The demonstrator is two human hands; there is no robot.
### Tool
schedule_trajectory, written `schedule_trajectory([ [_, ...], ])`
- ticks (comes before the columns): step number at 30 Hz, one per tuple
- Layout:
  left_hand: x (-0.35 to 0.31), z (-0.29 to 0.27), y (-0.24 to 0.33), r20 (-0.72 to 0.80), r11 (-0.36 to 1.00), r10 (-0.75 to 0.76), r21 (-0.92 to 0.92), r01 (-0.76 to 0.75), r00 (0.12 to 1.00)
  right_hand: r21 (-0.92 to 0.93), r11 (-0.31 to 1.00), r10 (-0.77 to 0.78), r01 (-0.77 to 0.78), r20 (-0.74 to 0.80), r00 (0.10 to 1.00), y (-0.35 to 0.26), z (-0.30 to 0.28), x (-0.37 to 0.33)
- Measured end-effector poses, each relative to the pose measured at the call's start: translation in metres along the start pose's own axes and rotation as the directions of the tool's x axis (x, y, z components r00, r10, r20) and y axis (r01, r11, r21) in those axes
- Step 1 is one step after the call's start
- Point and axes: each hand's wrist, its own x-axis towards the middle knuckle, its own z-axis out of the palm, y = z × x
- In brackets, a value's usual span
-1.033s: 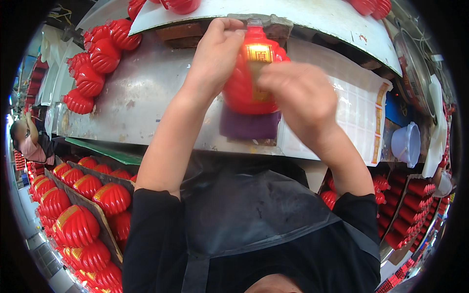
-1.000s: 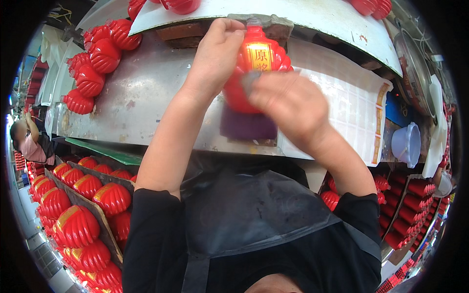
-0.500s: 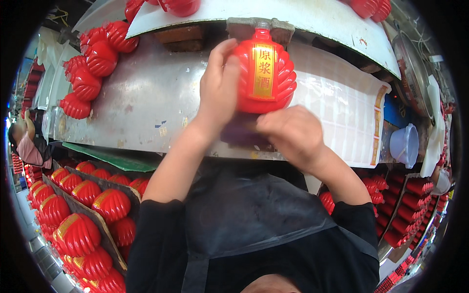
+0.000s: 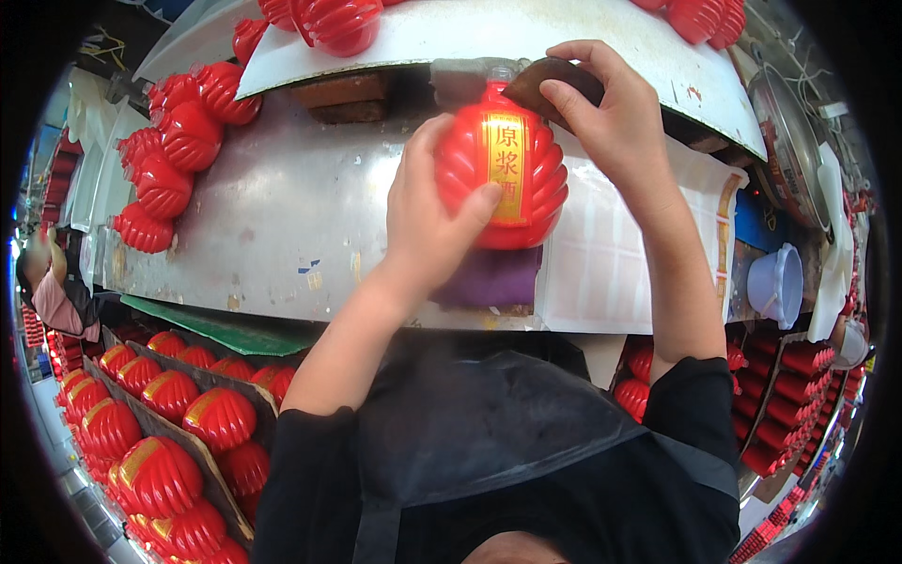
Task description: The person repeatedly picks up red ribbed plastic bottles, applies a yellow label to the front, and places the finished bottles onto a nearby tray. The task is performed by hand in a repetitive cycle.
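Counter [image 4: 282, 202]: scuffed metal.
Left hand [image 4: 425, 202]: we grip the bottle [image 4: 545, 193].
Right hand [image 4: 613, 117]: we pinch a dark pad [image 4: 534, 83], now beside the neck [image 4: 498, 90], baring most of the label [image 4: 507, 150].

Head-worn, the fisheye view looks steeply down from close above the black apron [image 4: 498, 423], facing across the metal bench [image 4: 272, 207] toward the far white board [image 4: 470, 33] (so wide that straight edges bow at left and right).
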Motion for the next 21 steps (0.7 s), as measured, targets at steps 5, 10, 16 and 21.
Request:
schedule_trajectory([
  [5, 0.001, -0.002, 0.002, -0.006, 1.0, 0.028, 0.009, -0.028, 1.0, 0.182, 0.966, -0.227, 0.184, 0.255, 0.94, -0.006, 0.0, 0.019],
  [10, 0.001, -0.001, 0.005, -0.017, 0.999, 0.011, -0.047, -0.012, 1.0, -0.105, 0.982, -0.118, 0.156, 0.3, 0.947, -0.014, 0.008, 0.04],
  [16, 0.007, -0.005, -0.002, -0.013, 0.996, 0.085, 0.037, -0.085, 0.996, -0.065, 0.987, -0.115, 0.149, 0.367, 0.923, 0.0, 0.007, 0.036],
  [21, 0.021, -0.011, -0.005, -0.014, 0.979, -0.059, -0.196, 0.055, 0.998, -0.063, 0.883, -0.455, 0.466, 0.129, 0.881, -0.008, -0.001, -0.001],
])
